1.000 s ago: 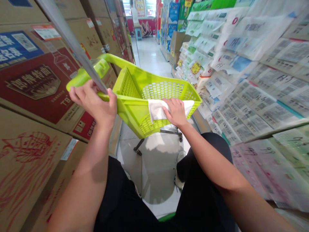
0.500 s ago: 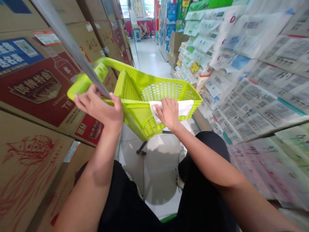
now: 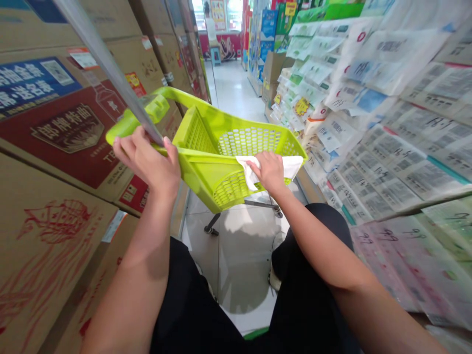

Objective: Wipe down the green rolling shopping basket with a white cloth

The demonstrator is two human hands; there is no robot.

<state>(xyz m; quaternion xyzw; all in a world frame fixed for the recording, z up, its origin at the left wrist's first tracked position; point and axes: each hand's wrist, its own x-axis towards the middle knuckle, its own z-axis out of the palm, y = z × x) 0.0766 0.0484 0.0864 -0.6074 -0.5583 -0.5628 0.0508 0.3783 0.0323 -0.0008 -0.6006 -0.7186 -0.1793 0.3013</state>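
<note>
A lime-green plastic shopping basket (image 3: pixel 206 172) on a wheeled frame stands in the aisle in front of my knees. My left hand (image 3: pixel 147 160) is closed around the basket's near left rim, where a grey metal bar (image 3: pixel 106 61) crosses in front of it. My right hand (image 3: pixel 269 171) presses a white cloth (image 3: pixel 291 166) flat against the basket's right rim, fingers bent over it. Part of the cloth hangs over the rim's outer side.
Stacked brown and red cardboard cartons (image 3: pixel 62 132) wall the left side. Shelves of plastic-wrapped packs with price tags (image 3: pixel 387 128) line the right. The tiled aisle floor (image 3: pixel 230 88) runs ahead toward a distant stool. My black-clothed legs fill the bottom.
My right hand has slid the cloth along the right rim, first left, then a little right and back. The left hand keeps its hold. The view shifted slightly.
</note>
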